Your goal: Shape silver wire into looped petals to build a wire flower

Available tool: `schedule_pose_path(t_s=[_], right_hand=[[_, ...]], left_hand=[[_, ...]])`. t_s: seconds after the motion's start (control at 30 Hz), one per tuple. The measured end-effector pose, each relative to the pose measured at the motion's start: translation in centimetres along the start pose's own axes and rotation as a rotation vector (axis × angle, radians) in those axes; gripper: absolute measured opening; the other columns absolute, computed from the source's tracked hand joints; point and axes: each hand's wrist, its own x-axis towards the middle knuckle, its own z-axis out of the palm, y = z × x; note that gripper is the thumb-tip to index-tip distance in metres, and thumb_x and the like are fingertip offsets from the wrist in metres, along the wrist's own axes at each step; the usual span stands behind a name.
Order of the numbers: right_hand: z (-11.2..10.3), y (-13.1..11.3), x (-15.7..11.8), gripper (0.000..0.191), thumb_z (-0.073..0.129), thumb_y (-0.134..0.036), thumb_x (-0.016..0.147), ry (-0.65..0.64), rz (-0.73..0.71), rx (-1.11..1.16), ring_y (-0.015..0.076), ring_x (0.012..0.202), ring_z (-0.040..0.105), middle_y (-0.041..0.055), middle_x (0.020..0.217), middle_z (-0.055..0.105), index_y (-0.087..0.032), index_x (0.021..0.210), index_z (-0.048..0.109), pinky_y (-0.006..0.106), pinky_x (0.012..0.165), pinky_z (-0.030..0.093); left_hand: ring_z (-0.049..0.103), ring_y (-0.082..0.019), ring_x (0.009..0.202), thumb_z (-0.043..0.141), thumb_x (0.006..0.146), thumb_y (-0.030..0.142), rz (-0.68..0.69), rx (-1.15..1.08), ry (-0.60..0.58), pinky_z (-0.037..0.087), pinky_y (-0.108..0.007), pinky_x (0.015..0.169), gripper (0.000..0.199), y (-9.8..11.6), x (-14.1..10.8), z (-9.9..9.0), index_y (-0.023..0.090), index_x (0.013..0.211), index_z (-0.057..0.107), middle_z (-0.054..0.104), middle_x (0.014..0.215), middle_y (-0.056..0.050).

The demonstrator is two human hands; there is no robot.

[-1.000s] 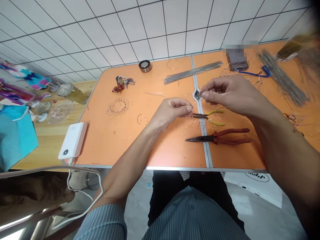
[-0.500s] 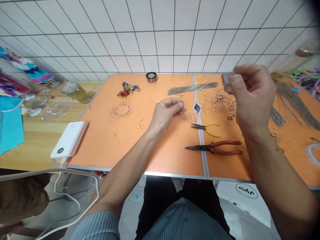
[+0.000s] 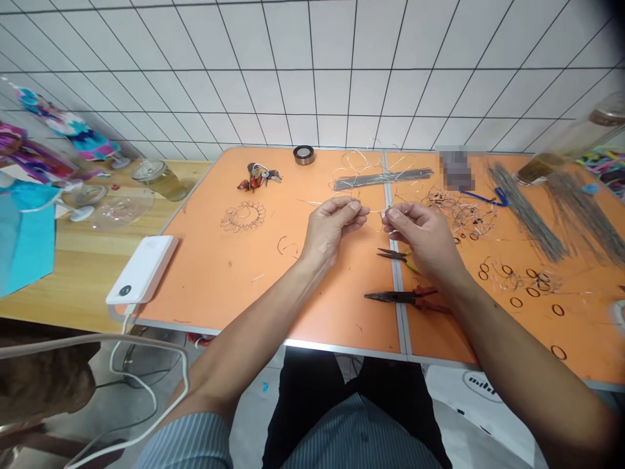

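My left hand [image 3: 334,229] and my right hand [image 3: 420,233] meet above the middle of the orange folding table [image 3: 209,273]. Their fingertips pinch a thin silvery wire [image 3: 375,211] that runs between them. Just below my right hand lie yellow-handled pliers [image 3: 393,255], partly hidden by it. Red-handled needle-nose pliers [image 3: 398,298] lie nearer the table's front edge, their handles partly under my right wrist. A bundle of straight wires [image 3: 381,179] lies beyond my hands.
Farther off lie a copper wire flower [image 3: 243,216], keys [image 3: 256,176], a tape roll [image 3: 303,154], and a tangle of wire [image 3: 459,212]. Small dark rings [image 3: 517,286] are scattered at right. A white power bank [image 3: 142,269] with a cable sits at the left edge.
My right hand has come down from its raised position and now pinches the wire beside my left hand. The view has shifted, showing more of the table's right side.
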Motion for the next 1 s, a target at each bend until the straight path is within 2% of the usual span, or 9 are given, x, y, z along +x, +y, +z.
schedule_pose_path(t_s=[0.13,0.3,0.57,0.8,1.0], right_hand=[[-0.1,0.0,0.1,0.033,0.099,-0.048,0.087,0.036,-0.052,0.017,0.0148,0.077,0.068,0.0006,0.088,0.077,-0.024,0.091,0.077,0.030,0.076,0.059],[-1.0,-0.7,0.5,0.028,0.096,-0.045,0.089,0.006,-0.123,-0.074,0.0157,0.073,0.066,-0.0001,0.081,0.073,-0.026,0.087,0.077,0.031,0.072,0.060],[-2.5,-2.0,0.7,0.028,0.098,-0.044,0.084,-0.055,-0.109,-0.165,0.0167,0.073,0.065,0.0021,0.081,0.075,-0.024,0.083,0.078,0.031,0.070,0.059],[-3.6,-2.8,0.6,0.029,0.100,-0.047,0.084,-0.112,-0.094,-0.262,0.0171,0.072,0.063,0.0024,0.077,0.073,-0.024,0.083,0.081,0.033,0.071,0.059],[-3.9,-2.6,0.7,0.032,0.102,-0.048,0.083,-0.073,-0.090,-0.232,0.0173,0.076,0.066,0.0034,0.084,0.076,-0.024,0.084,0.082,0.033,0.073,0.060]], left_hand=[[0.081,-0.013,0.082,0.109,0.070,0.040,-0.045,-0.041,-0.051,0.065,-0.029,0.091,0.043,-0.2,-0.2,0.3,0.019,0.093,0.079,0.088,0.091,-0.004],[0.081,-0.014,0.080,0.110,0.067,0.039,-0.110,-0.027,-0.108,0.065,-0.030,0.090,0.045,0.4,-0.2,0.3,0.019,0.093,0.079,0.088,0.093,-0.004],[0.083,-0.017,0.084,0.102,0.079,0.063,-0.123,0.111,-0.194,0.065,-0.030,0.089,0.053,1.3,-0.1,-0.1,0.019,0.098,0.080,0.090,0.103,-0.010],[0.083,-0.017,0.080,0.102,0.081,0.055,-0.107,0.220,-0.262,0.066,-0.029,0.082,0.046,2.0,-0.2,-0.4,0.018,0.098,0.082,0.090,0.099,-0.010],[0.086,-0.019,0.080,0.105,0.081,0.055,-0.076,0.305,-0.313,0.068,-0.030,0.082,0.047,2.1,-0.3,-0.6,0.017,0.098,0.083,0.091,0.098,-0.011]])
